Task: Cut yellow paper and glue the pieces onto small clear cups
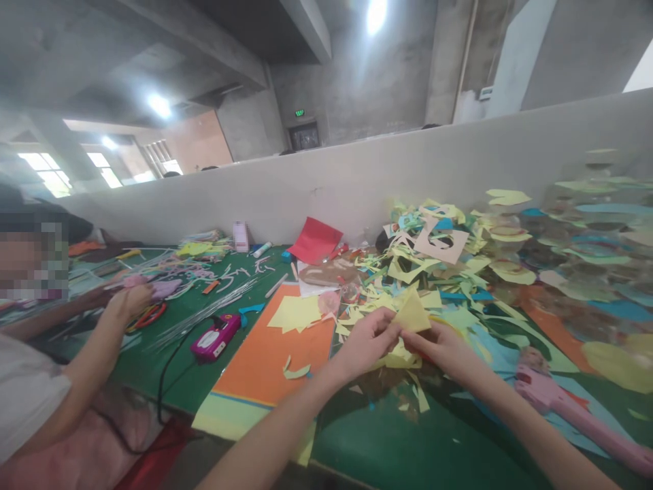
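Observation:
Between my two hands is a folded piece of yellow paper (414,312), its pointed corner upward. My left hand (375,337) pinches the paper's left edge. On the other side, my right hand (441,347) grips its lower right part, with something orange-red partly hidden under the fingers. Yellow paper scraps (403,357) lie on the green table just below both hands. To the left rests an orange sheet (286,344), with a cut yellow sheet (293,312) on top of it.
A heap of paper offcuts (408,262) stands behind my hands. A pink glue gun (561,401) lies at right, near stacked paper shapes (602,252). A purple device (217,338) with a black cord sits at left, beside thin wires (209,309). A co-worker's hands (135,296) work at far left.

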The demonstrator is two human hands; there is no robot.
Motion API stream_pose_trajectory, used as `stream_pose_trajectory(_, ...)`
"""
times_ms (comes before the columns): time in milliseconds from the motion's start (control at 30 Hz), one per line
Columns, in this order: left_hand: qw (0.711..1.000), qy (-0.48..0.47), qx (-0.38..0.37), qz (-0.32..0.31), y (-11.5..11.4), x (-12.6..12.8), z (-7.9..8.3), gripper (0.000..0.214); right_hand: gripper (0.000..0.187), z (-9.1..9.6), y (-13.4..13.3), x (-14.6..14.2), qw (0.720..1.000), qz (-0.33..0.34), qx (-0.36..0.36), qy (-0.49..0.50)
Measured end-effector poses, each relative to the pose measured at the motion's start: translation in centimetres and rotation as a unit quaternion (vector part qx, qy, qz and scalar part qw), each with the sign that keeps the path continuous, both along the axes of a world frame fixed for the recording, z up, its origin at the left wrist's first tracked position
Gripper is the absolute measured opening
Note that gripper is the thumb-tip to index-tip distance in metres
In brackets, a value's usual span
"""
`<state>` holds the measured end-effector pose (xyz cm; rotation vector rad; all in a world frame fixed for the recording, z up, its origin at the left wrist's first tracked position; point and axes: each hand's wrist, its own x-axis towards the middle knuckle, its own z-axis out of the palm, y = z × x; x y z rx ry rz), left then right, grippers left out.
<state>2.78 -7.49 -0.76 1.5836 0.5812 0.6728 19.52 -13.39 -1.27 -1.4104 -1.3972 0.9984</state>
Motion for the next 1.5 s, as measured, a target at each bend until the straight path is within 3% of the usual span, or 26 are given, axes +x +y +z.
stream_pose_trajectory(200,1.000,-0.004,-0.015,-0.004,0.0,0.2,0.1,0.048,0.052,-0.3,0.1,0.9,0.999,0.038,0.032,0.002)
stream_pose_trajectory(333,1.000,0.004,-0.004,0.009,0.3,0.0,0.1,0.047,0.055,0.1,0.1,1.5,0.992,0.102,-0.009,0.071)
stream_pose_trajectory(567,0.999,0.039,0.030,0.004,0.6,-0.4,-0.1,0.042,0.057,-0.1,-0.3,1.7,0.977,0.150,-0.066,0.138)
stream_pose_trajectory(800,0.997,0.062,0.049,-0.003,0.6,-0.3,-0.7,0.039,0.060,-0.5,-0.4,2.0,0.987,0.118,-0.058,0.096)
stream_pose_trajectory(1033,0.998,0.052,0.040,0.006,0.5,-0.2,-0.9,0.035,0.061,-0.7,-0.1,1.6,0.990,0.137,-0.016,0.014)
stream_pose_trajectory(1167,0.998,0.055,0.016,0.010,0.6,-0.3,-0.6,0.035,0.062,-1.0,0.1,1.2,0.995,0.097,-0.001,-0.017)
stream_pose_trajectory(1333,0.998,0.055,0.020,0.024,0.6,-0.3,-0.5,0.031,0.050,-0.9,0.5,1.2,0.994,0.009,0.054,-0.095)
stream_pose_trajectory(1433,0.998,0.059,0.026,0.022,0.7,-0.3,-0.6,0.030,0.046,-0.5,0.1,1.7,0.979,-0.042,0.073,-0.186)
stream_pose_trajectory(1500,0.997,0.057,0.041,0.039,0.9,-0.4,-0.7,0.030,0.044,-0.1,-0.8,2.6,0.955,-0.108,0.079,-0.265)
